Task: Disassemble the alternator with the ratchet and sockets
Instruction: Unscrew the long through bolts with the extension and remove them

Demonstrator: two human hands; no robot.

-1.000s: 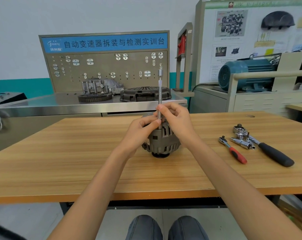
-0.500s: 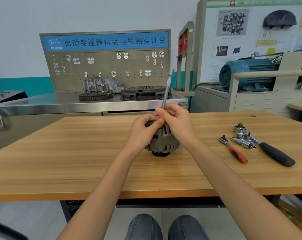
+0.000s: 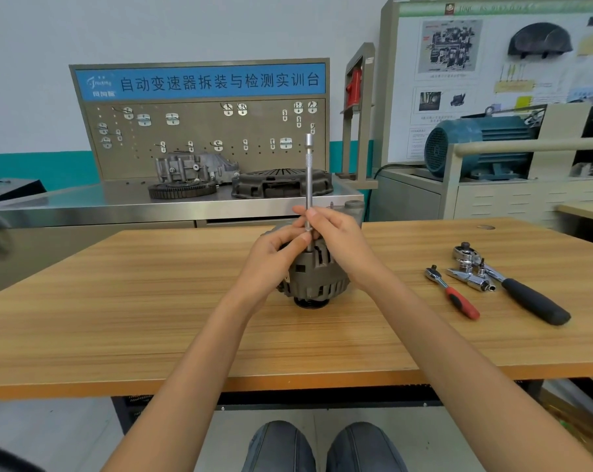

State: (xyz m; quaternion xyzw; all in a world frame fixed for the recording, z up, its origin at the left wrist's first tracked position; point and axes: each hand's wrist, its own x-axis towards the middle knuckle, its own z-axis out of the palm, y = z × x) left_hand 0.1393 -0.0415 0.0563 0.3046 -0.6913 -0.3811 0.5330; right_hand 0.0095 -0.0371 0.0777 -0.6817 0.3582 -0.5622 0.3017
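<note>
A grey alternator (image 3: 317, 281) stands on the wooden table (image 3: 152, 318), pulley end down. A long silver extension bar (image 3: 309, 178) rises upright from its top, and the bar's lower end is hidden between my fingers. My left hand (image 3: 271, 258) pinches the bar low down from the left. My right hand (image 3: 339, 243) grips the same lower part from the right. A red-handled ratchet (image 3: 453, 294), a black-handled ratchet (image 3: 519, 294) and loose chrome sockets (image 3: 470, 277) lie on the table to the right.
Behind the table stands a steel bench (image 3: 84, 202) with a gear ring (image 3: 182, 189), a gearbox housing (image 3: 193, 168) and a clutch cover (image 3: 281, 183), backed by a pegboard. A teal electric motor (image 3: 475, 144) sits on a cabinet at the right. My knees show below the table's front edge.
The extension bar tilted to the right half a second ago and now stands upright again. Both hands stay on its lower part over the alternator.
</note>
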